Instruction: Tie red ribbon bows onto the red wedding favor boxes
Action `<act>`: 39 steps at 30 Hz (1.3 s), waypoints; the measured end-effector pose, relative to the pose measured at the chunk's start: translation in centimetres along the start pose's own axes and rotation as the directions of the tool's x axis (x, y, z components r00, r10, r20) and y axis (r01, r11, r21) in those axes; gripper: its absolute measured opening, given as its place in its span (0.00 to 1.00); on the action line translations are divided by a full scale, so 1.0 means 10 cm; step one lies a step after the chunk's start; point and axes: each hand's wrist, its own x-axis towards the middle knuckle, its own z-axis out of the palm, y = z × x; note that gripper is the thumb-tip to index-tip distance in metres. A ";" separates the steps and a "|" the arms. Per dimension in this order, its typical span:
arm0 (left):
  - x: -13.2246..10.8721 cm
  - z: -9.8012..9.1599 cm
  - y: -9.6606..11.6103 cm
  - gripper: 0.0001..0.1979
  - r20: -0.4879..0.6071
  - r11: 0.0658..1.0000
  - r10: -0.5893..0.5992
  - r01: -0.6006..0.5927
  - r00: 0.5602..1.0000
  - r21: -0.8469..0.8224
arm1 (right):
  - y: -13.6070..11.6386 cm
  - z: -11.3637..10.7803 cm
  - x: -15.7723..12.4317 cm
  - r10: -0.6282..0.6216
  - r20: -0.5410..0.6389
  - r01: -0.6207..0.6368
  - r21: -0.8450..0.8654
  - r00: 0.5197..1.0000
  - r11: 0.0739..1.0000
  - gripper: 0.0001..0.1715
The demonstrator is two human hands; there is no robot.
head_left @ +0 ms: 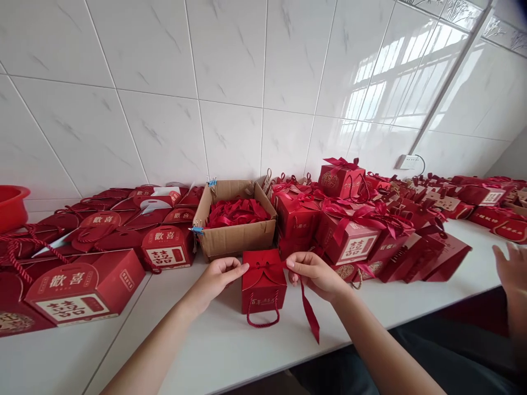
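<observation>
As fingers (242, 268) flank it, the box (263, 286) stands between.

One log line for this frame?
left hand: holds red box | right hand: pinches ribbon | behind: carton of ribbons | far right: other person's hand

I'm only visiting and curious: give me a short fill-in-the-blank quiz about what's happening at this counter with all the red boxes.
1. The left hand and the right hand both touch a small ___ gift box on the counter.
2. The cardboard box behind it is filled with red ___.
3. A ribbon dangles from the ___ hand.

Missing words: red; ribbons; right.
</observation>
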 end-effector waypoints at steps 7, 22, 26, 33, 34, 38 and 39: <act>-0.02 -0.05 0.00 0.23 0.041 0.997 0.044 -0.047 0.998 0.063 | -0.07 0.11 -0.05 -0.097 0.054 0.093 0.081 0.994 0.992 0.12; -0.11 0.44 0.43 0.10 0.021 0.685 0.512 -0.423 0.859 0.594 | -0.36 0.26 -0.12 -0.130 0.100 0.108 0.203 0.986 0.973 0.11; -0.11 0.47 0.43 0.13 -0.004 0.708 0.513 -0.421 0.858 0.567 | -0.44 0.28 -0.10 -0.146 0.023 0.138 0.213 0.989 0.967 0.13; -0.06 0.45 0.49 0.12 -0.185 0.759 0.565 -0.418 0.804 0.500 | -0.37 0.30 -0.10 -0.135 -0.050 0.130 -0.081 0.990 0.988 0.19; -0.05 0.45 0.50 0.12 -0.201 0.762 0.570 -0.420 0.797 0.493 | -0.34 0.30 -0.09 -0.126 -0.070 0.115 -0.144 0.990 0.983 0.20; -0.09 0.44 0.54 0.11 -0.185 0.760 0.578 -0.441 0.795 0.477 | -0.22 0.34 0.01 -0.055 -0.044 0.042 -0.266 0.997 0.963 0.26; -0.11 0.42 0.54 0.11 -0.163 0.757 0.579 -0.451 0.799 0.473 | -0.20 0.35 0.04 -0.046 -0.033 0.035 -0.287 0.998 0.957 0.26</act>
